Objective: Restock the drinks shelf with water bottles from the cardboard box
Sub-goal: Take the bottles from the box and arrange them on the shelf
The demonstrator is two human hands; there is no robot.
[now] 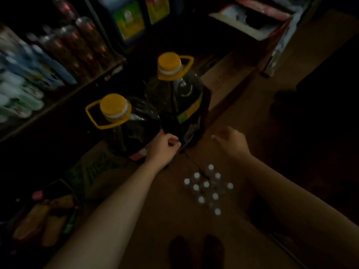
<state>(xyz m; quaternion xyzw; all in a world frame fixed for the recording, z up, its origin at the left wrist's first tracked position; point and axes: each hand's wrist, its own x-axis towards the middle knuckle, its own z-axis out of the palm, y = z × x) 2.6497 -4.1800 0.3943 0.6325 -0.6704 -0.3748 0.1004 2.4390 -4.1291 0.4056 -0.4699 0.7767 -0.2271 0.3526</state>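
We look down in dim light on a large brown cardboard box (147, 216) lying flat. At ten o'clock runs the dark drinks shelf (64, 98), packed with blurred bottles. Two big dark plastic jugs with yellow caps and handles stand on cardboard at twelve o'clock: the nearer jug (128, 127) and, just beside it, the farther jug (174, 90). Our left hand (163, 146) rests against the nearer jug's lower side, fingers curled narrow; we cannot tell if they hold anything. Our right hand (231, 140) hovers at one o'clock, blurred, fingers loosely bent and empty. The small clear water bottles with white caps (207, 188) stand clustered between our forearms.
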